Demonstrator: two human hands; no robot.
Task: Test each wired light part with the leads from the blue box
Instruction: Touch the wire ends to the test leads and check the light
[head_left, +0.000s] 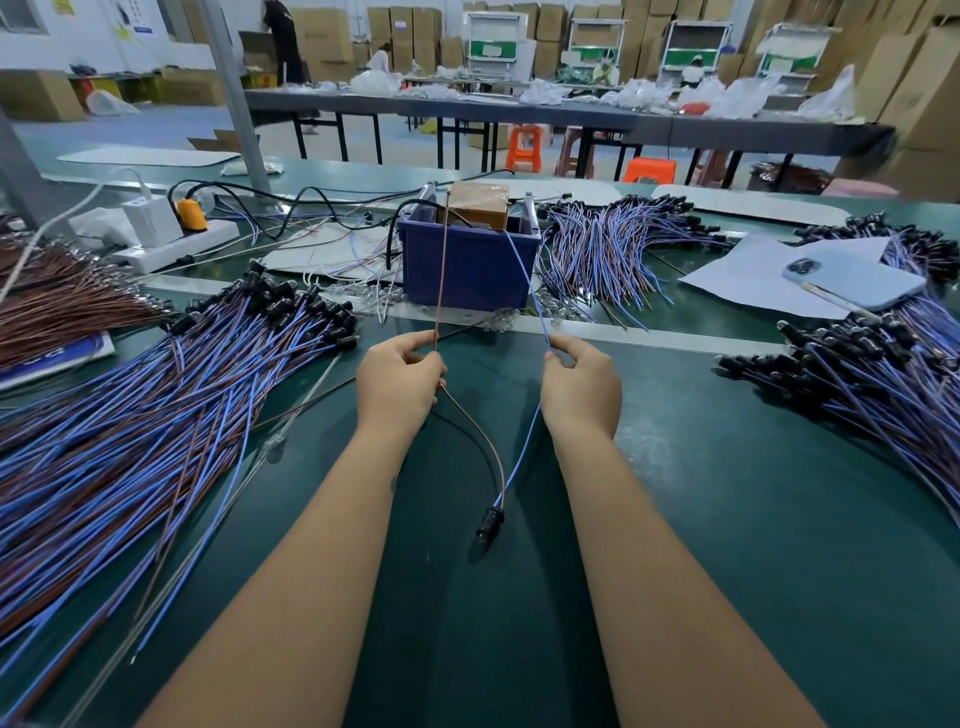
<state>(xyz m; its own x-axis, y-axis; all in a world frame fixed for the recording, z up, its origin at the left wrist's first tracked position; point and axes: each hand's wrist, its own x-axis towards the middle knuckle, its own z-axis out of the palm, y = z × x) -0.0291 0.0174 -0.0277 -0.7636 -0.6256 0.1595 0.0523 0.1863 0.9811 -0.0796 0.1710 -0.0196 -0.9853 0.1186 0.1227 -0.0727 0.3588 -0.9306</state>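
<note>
A blue box stands on the green table, with a brown lead and a blue lead running out of it toward me. My left hand pinches the brown lead together with the brown wire of a wired light part. My right hand pinches the blue lead against that part's blue wire. The part's black light head hangs low between my forearms, close to the table. I cannot tell whether it is lit.
Large piles of blue-and-brown wired parts lie at the left, behind the box to the right and at the far right. A phone rests on white paper. A power strip sits at the back left.
</note>
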